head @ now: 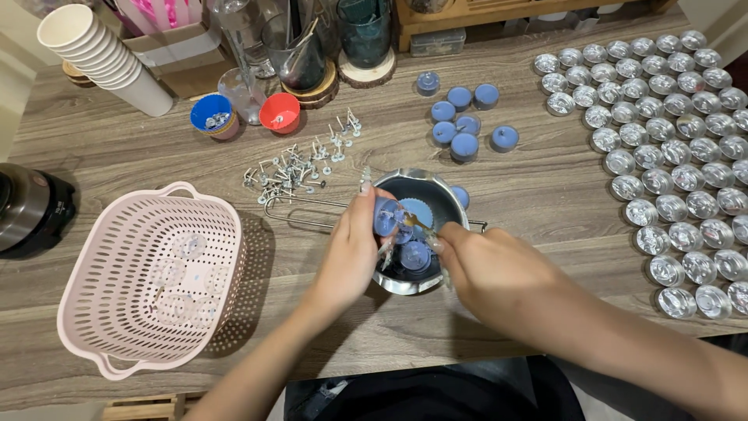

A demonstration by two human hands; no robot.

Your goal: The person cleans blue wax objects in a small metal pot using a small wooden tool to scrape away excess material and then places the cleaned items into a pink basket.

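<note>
Both forearms angled inward over metal pot (405,284). Left hand (351,253) pinching blue tealight candle (386,216) above pot; right hand (487,273) curled, fingertips gripping thin tool (417,222) poking candle.

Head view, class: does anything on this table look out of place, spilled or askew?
Yes. The metal wick holders lie scattered loosely on the wooden table, and the stack of paper cups lies tipped on its side. By contrast, the empty tealight cups sit in tidy rows.
</note>
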